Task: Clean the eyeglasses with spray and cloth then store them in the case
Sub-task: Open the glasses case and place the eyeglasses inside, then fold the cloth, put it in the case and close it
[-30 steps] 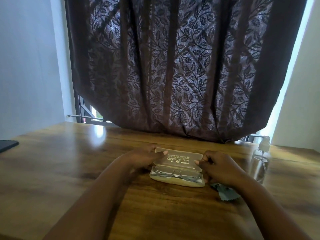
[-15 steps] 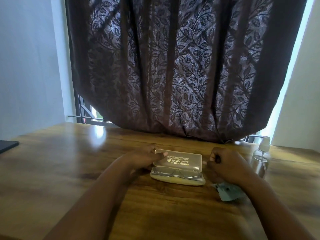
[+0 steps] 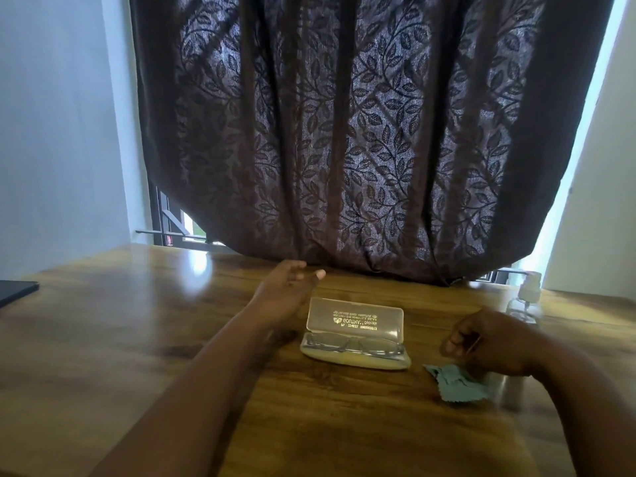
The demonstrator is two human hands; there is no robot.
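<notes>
On the table [image 3: 103, 339]: left hand [image 3: 285, 294] spread, holding nothing; glasses [image 3: 354, 344] in the open case [image 3: 356, 361]; right hand [image 3: 488, 342] loosely curled, empty, over the cloth [image 3: 457, 383].
Glasses look light, thin-framed, fragile: I'd lift by the bridge, off the lenses.

Dim, backlit through curtain [image 3: 330, 132]; glare on table [image 3: 199, 270]; edges warped.

case print [image 3: 354, 322] unreadable | spray bottle [image 3: 525, 302] blurred | dark slab [image 3: 15, 291] cut off left
</notes>
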